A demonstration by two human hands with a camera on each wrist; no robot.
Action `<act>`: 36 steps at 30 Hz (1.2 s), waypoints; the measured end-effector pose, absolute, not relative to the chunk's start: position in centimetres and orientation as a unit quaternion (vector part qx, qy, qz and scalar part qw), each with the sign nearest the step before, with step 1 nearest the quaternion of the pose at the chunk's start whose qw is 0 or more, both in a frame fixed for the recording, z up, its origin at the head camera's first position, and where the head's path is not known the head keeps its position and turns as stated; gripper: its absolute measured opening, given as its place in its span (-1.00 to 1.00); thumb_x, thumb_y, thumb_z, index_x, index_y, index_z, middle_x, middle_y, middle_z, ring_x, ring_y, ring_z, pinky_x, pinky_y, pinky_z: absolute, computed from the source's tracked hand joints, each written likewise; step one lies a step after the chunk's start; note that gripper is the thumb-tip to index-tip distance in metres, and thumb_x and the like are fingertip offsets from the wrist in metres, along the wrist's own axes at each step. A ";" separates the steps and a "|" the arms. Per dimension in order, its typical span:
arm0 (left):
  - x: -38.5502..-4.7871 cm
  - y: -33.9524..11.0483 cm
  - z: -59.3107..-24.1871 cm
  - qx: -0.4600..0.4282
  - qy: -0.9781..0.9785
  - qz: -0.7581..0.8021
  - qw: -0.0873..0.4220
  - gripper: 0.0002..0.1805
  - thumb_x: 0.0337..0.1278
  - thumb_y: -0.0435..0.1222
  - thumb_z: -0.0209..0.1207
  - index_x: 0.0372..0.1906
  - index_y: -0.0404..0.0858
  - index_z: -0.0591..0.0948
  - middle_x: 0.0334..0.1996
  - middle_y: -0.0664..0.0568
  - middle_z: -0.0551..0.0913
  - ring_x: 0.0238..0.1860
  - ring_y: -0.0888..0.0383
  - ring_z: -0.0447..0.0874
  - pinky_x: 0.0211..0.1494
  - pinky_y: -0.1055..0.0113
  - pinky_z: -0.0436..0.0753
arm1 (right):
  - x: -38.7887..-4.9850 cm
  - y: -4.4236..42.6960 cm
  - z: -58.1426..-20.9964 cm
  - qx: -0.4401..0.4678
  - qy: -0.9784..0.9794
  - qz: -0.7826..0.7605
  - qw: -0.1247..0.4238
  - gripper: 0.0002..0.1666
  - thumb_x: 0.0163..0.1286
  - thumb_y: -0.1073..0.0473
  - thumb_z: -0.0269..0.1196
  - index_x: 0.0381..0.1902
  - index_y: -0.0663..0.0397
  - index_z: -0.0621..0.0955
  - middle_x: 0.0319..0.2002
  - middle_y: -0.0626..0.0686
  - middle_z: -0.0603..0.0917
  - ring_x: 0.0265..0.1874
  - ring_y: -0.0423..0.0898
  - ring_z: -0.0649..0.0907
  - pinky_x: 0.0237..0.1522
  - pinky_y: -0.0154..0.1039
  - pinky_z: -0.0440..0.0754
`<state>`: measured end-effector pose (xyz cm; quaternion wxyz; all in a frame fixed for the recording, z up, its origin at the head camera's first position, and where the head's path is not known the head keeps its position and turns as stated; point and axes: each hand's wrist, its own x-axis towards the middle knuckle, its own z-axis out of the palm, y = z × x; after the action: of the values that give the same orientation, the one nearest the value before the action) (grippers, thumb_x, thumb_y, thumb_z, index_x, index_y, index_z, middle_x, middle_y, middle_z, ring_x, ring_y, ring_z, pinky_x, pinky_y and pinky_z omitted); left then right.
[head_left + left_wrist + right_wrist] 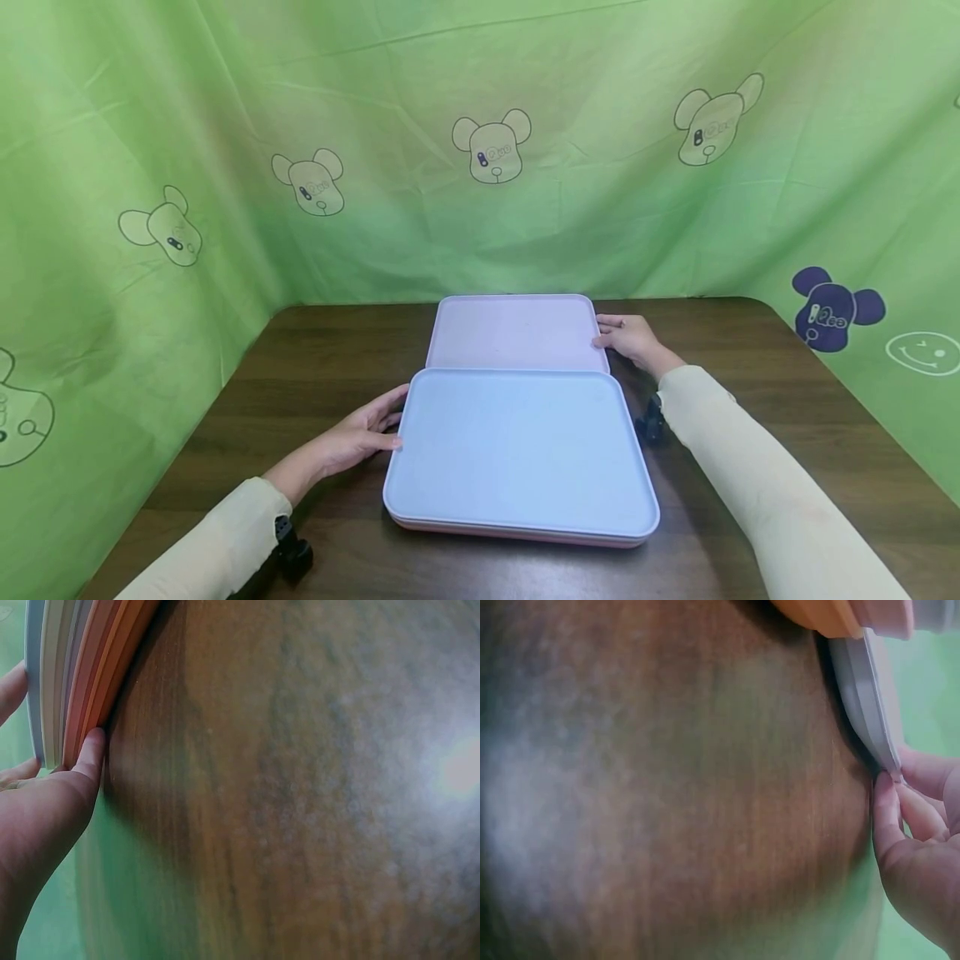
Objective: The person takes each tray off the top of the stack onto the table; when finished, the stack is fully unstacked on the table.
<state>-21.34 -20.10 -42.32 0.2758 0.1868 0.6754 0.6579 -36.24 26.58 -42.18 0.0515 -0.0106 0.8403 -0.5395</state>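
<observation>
A stack of trays, topped by a light-blue tray, lies on the wooden table in front of me. Several coloured rims show along its side, orange at the bottom. My left hand grips the stack's left edge, thumb at the blue rim and a fingertip down by the orange tray. Behind the stack lies a lilac tray; its near edge is hidden by the blue tray. My right hand pinches the lilac tray's right rim between thumb and fingers, close to the tabletop.
The brown wooden table extends to both sides of the trays. A green cloth printed with bear heads hangs behind and around it. Dark wrist devices sit at both cream sleeves.
</observation>
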 end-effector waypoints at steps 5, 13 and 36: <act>-21.4 -20.1 -42.4 0.190 0.675 0.657 0.276 -0.02 0.22 -0.38 0.23 0.55 -0.23 -0.15 0.54 -0.10 -0.28 0.49 -0.19 -0.21 0.43 -0.09 0.01 | -36.1 26.5 -42.2 0.001 0.843 -0.535 0.053 -0.29 0.29 0.42 0.26 0.36 0.44 0.30 0.22 0.39 0.42 0.25 0.20 0.42 0.24 -0.06 0.36; -21.4 -20.1 -42.5 0.192 0.677 0.657 0.271 -0.03 0.22 -0.37 0.23 0.55 -0.24 -0.14 0.54 -0.11 -0.28 0.49 -0.21 -0.19 0.42 -0.09 0.04 | -36.1 26.5 -42.3 0.007 0.839 -0.542 0.054 -0.27 0.28 0.42 0.28 0.37 0.44 0.28 0.23 0.39 0.41 0.27 0.19 0.41 0.23 -0.07 0.38; -21.4 -20.1 -42.5 0.184 0.673 0.662 0.274 -0.01 0.21 -0.37 0.25 0.56 -0.22 -0.14 0.54 -0.08 -0.28 0.49 -0.19 -0.17 0.43 -0.10 0.01 | -35.8 26.6 -42.0 -0.031 0.843 -0.536 0.038 -0.28 0.28 0.46 0.24 0.34 0.58 0.23 0.22 0.48 0.38 0.25 0.26 0.41 0.05 -0.29 0.53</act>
<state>-21.40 -20.09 -42.49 0.2741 0.1840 0.6730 0.6619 -35.76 26.64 -42.00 0.0383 -0.0309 0.8425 -0.5364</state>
